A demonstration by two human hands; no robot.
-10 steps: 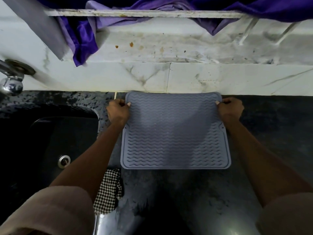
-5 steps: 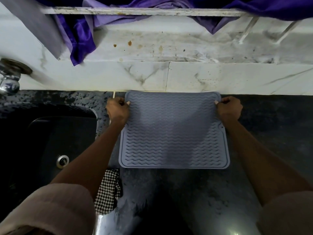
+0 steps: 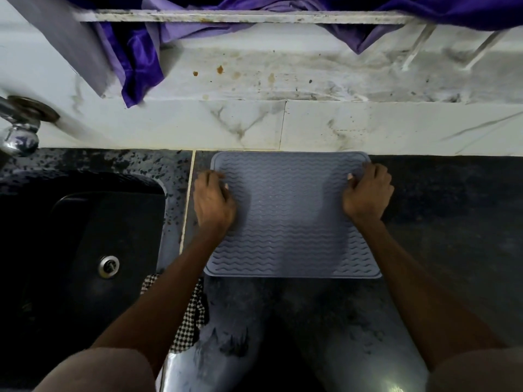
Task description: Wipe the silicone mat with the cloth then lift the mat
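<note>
Nearest me, the black-and-white checked cloth (image 3: 189,318) lies under my left forearm at the near-left corner of the grey-blue wavy-ribbed silicone mat (image 3: 288,222), which rests on the dark stone worktop (image 3: 441,222). My left hand (image 3: 213,203) curls over the mat's left edge, gripping it; my right hand (image 3: 366,193) curls over its right edge likewise. The mat's far edge meets the white marble wall (image 3: 368,128).

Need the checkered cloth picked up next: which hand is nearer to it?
Left. The left hand grips the mat on the side where the checkered cloth lies; the right hand grips the opposite edge.
</note>
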